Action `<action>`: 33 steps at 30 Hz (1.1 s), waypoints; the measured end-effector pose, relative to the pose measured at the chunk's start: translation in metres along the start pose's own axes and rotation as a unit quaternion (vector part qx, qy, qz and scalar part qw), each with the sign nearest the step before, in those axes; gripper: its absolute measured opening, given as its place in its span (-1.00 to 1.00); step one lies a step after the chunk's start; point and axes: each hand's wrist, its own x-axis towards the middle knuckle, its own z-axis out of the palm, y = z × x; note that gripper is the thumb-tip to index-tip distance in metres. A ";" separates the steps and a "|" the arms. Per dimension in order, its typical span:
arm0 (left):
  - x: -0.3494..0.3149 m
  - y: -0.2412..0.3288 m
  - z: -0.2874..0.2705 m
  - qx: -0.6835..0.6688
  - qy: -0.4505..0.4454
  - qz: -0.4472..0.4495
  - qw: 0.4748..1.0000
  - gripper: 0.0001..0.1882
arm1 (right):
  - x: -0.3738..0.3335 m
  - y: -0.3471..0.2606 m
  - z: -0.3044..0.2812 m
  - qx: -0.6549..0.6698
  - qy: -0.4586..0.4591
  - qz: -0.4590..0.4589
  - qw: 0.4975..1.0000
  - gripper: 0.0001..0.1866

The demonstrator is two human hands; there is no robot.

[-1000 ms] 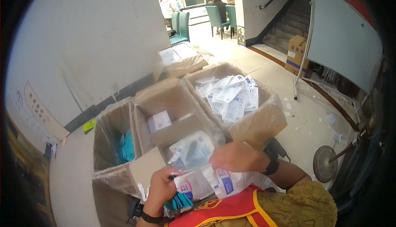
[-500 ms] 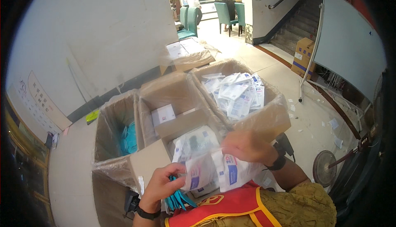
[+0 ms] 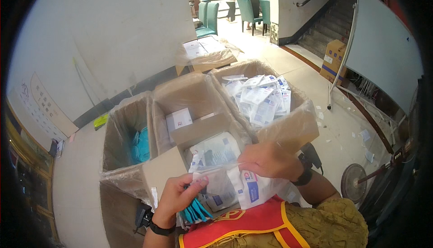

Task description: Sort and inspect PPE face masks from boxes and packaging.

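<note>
Just above my lap, my left hand pinches the edge of a thin, see-through white pouch between thumb and fingers. A bunch of folded teal pieces is tucked under the same hand's fingers. My right hand is closed on the top of a white packet with blue and pink print; the pouch edge stretches across to these fingers. Below both hands sits an open carton holding white packets. Whether pouch and packet are joined is unclear.
Plastic-lined cartons stand ahead: one with teal pieces, one with a white box, one heaped with white packets. A whiteboard and a round-based stand are on the right. Two people are in the far room.
My left hand has risen slightly, and the see-through pouch now stretches between both hands. My right hand keeps its grip. A standing person in the far room has moved right.
</note>
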 end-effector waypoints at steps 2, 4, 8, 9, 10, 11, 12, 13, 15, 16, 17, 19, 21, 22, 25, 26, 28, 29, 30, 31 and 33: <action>-0.002 0.001 -0.003 -0.013 0.026 -0.002 1.000 -0.81 | -0.003 0.008 -0.002 0.050 0.002 0.022 0.998 -0.87; -0.004 -0.005 -0.011 -0.024 0.057 -0.012 0.998 -0.82 | -0.014 0.030 -0.015 -0.036 0.005 0.048 0.998 -0.88; -0.008 -0.006 -0.013 -0.162 0.112 -0.017 0.980 -0.84 | -0.023 0.068 -0.047 0.188 0.042 0.353 0.916 -0.88; -0.005 -0.006 -0.012 -0.163 0.109 -0.017 0.980 -0.84 | -0.025 0.075 -0.051 0.200 0.100 0.358 0.906 -0.86; -0.004 -0.007 -0.010 -0.171 0.125 -0.021 0.977 -0.85 | -0.025 0.084 -0.054 0.213 0.156 0.359 0.895 -0.84; -0.004 -0.007 -0.008 -0.178 0.141 -0.026 0.974 -0.86 | -0.025 0.104 -0.053 0.215 0.153 0.359 0.895 -0.84; -0.001 -0.007 -0.006 -0.178 0.137 -0.026 0.974 -0.86 | -0.030 0.134 -0.051 0.297 0.183 0.364 0.864 -0.81; 0.002 -0.006 -0.005 -0.171 0.146 -0.033 0.974 -0.88 | -0.034 0.165 -0.048 0.376 0.211 0.366 0.824 -0.78; 0.007 -0.009 -0.004 -0.162 0.159 -0.040 0.973 -0.90 | -0.026 0.216 -0.043 0.404 0.221 0.354 0.814 -0.77; 0.008 -0.014 -0.006 -0.151 0.167 -0.057 0.973 -0.91 | -0.020 0.235 -0.044 0.310 0.247 0.319 0.861 -0.77; 0.010 -0.017 -0.006 -0.140 0.177 -0.073 0.971 -0.91 | -0.011 0.259 -0.045 0.214 0.269 0.281 0.896 -0.78; 0.016 -0.016 0.000 -0.163 0.179 -0.066 0.968 -0.90 | 0.008 0.335 -0.063 0.511 0.256 0.270 0.775 -0.70; 0.017 -0.017 0.002 -0.181 0.196 -0.066 0.961 -0.90 | 0.040 0.349 -0.069 0.490 0.311 0.302 0.756 -0.61; 0.019 -0.018 0.003 -0.197 0.205 -0.067 0.956 -0.89 | 0.049 0.349 -0.066 0.462 0.371 0.337 0.732 -0.50; 0.021 -0.021 0.003 -0.230 0.216 -0.066 0.947 -0.87 | 0.055 0.328 -0.073 0.238 0.353 0.431 0.795 -0.45; 0.021 -0.021 0.004 -0.248 0.216 -0.062 0.942 -0.85 | 0.049 0.328 -0.064 0.190 0.371 0.419 0.807 -0.56; 0.027 -0.011 0.010 -0.256 0.218 -0.071 0.939 -0.85 | 0.034 0.307 -0.056 0.250 0.331 0.387 0.824 -0.61; 0.028 -0.008 0.012 -0.261 0.222 -0.079 0.936 -0.84 | 0.026 0.293 -0.051 0.310 0.289 0.350 0.835 -0.65; 0.029 -0.010 0.013 -0.262 0.221 -0.079 0.936 -0.84 | 0.023 0.257 -0.046 0.311 0.249 0.333 0.855 -0.71; 0.029 -0.015 0.013 -0.257 0.215 -0.069 0.940 -0.85 | 0.027 0.209 -0.038 0.312 0.205 0.313 0.873 -0.76; 0.029 -0.017 0.014 -0.253 0.207 -0.057 0.943 -0.86 | 0.029 0.133 -0.020 0.325 0.104 0.268 0.901 -0.80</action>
